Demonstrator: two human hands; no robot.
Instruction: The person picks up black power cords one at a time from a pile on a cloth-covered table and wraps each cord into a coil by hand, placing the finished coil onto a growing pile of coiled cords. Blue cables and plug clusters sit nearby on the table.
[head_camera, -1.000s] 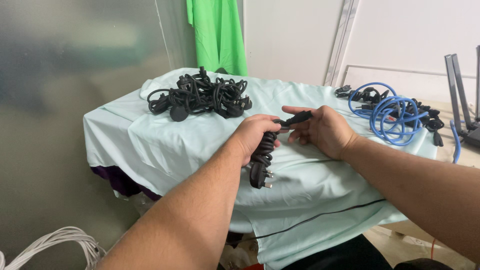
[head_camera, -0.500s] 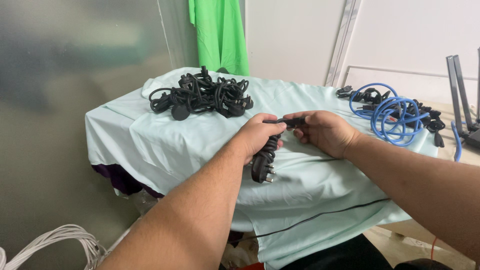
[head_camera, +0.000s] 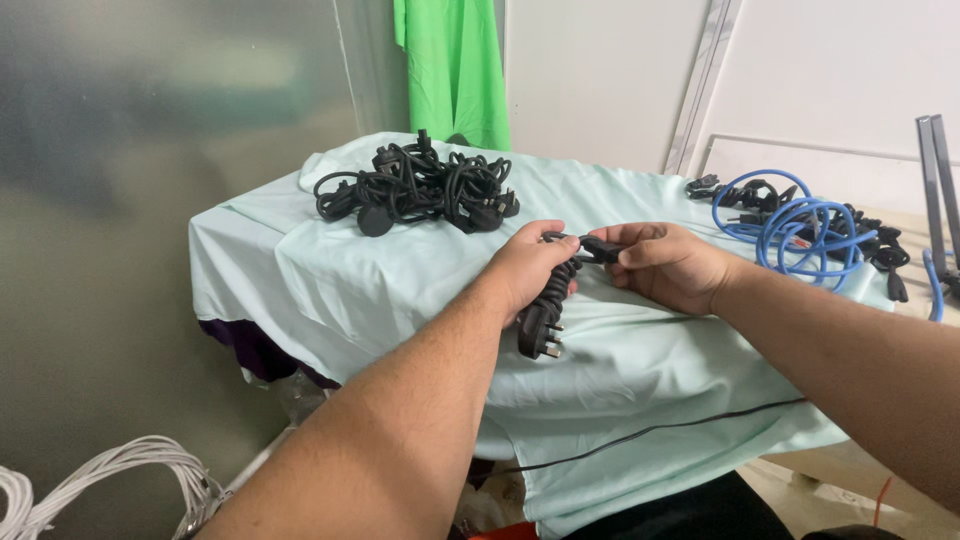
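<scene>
Left hand (head_camera: 530, 265) is closed around a bundled black power cord (head_camera: 552, 290), fingers wrapped over the top of the coil. Right hand (head_camera: 665, 262) pinches the cord's free end connector (head_camera: 598, 247) between thumb and fingertips, just beside the left hand's knuckles.

Bundle sits above the middle of the table, over the pale green cloth (head_camera: 400, 280); can't tell if it touches the cloth. Long axis runs steeply down and slightly toward the camera: connector end at the top by the two hands, three-pin plug (head_camera: 538, 338) hanging at the bottom, below the left palm, pins pointing out to the right. Short run of cord from bundle to connector lies roughly level, left to right, between the hands.

Left hand carries the bundle; right hand has only the tip.

Outward: tangled heap of black power cords (head_camera: 415, 190) at the far left part of the table, well apart from the hands. Blue cable coil (head_camera: 795, 225) with more black leads at the far right. Green fabric (head_camera: 455, 70) hangs behind. White cable bundle (head_camera: 110, 480) low at left, off the table. Thin black cable (head_camera: 650, 432) runs across the cloth's front drape.
</scene>
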